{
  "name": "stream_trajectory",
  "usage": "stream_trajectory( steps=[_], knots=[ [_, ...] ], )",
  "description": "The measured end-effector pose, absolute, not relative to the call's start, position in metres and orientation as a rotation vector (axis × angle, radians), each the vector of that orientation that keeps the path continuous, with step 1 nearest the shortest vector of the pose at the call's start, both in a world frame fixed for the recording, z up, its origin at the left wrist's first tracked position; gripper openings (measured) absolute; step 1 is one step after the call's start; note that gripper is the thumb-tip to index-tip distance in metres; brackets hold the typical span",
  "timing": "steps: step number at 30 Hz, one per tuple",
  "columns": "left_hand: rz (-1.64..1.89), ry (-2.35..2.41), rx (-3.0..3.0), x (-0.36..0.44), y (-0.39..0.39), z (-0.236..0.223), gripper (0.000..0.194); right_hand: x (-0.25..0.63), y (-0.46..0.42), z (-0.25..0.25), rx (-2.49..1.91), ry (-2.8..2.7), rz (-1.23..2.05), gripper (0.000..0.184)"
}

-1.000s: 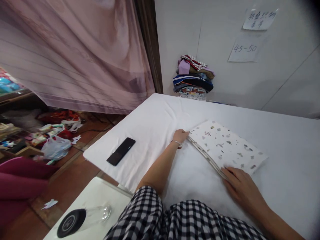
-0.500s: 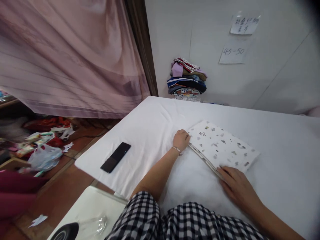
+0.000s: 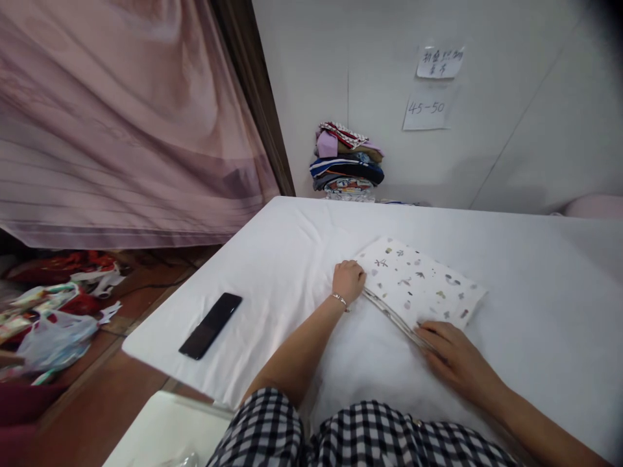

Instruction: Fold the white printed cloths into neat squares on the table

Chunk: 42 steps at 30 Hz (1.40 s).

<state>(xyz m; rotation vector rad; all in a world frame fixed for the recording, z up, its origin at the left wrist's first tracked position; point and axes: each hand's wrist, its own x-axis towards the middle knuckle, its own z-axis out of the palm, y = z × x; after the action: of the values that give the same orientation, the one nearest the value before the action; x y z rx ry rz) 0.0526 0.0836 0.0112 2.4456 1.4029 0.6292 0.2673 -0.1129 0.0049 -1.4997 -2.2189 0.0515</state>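
Note:
A folded white cloth (image 3: 419,280) with small printed motifs in grey, brown and green lies at a slant on the white-covered table (image 3: 545,285). Its near edge shows several stacked layers. My left hand (image 3: 349,279), with a bracelet at the wrist, closes on the left end of that edge. At the other end my right hand (image 3: 450,350) pinches the layers, thumb below and fingers over the top. The left fingertips are partly hidden from view.
A black phone (image 3: 211,325) lies on the table's left side. Behind the far edge stands a stack of folded clothes (image 3: 347,159) by the wall, under two paper notes (image 3: 427,107). A pink curtain (image 3: 131,117) hangs at left, above a plastic bag (image 3: 58,340) on the floor.
The whole view has shifted, so the scene sits further left. Both hands keep their hold on the cloth's near edge, and the cloth stays folded.

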Motion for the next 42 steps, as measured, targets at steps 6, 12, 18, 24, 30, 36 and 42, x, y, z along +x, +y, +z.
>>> stream_trajectory(
  steps=[6, 12, 18, 24, 30, 36, 42],
  knots=[
    [0.73, 1.353, 2.453, 0.064, 0.086, 0.022, 0.012, 0.307, -0.076, 0.017, -1.683, -2.021, 0.119, 0.033],
    [0.617, 1.161, 2.558, 0.073, 0.073, 0.01, 0.016, 0.36, -0.02, 0.023, -1.977, -1.939, -0.181, 0.04],
    [0.683, 1.141, 2.491, 0.071, 0.075, 0.005, 0.012, 0.385, -0.006, 0.004, -2.235, -1.814, 0.206, 0.043],
    [0.757, 1.047, 2.442, 0.089, 0.066, 0.016, 0.006, 0.383, -0.007, -0.002, -2.225, -1.773, 0.222, 0.048],
    [0.649, 0.901, 2.571, 0.096, 0.04, 0.001, 0.016, 0.385, -0.009, -0.003, -2.285, -1.795, 0.205, 0.053],
    [0.595, 0.986, 2.451, 0.099, 0.045, 0.011, 0.011, 0.372, 0.001, 0.009, -2.2, -1.94, -0.065, 0.044],
    [0.611, 1.244, 2.553, 0.107, 0.081, 0.032, 0.019, 0.326, 0.043, 0.021, -1.899, -2.162, -0.114, 0.051]
  ],
)
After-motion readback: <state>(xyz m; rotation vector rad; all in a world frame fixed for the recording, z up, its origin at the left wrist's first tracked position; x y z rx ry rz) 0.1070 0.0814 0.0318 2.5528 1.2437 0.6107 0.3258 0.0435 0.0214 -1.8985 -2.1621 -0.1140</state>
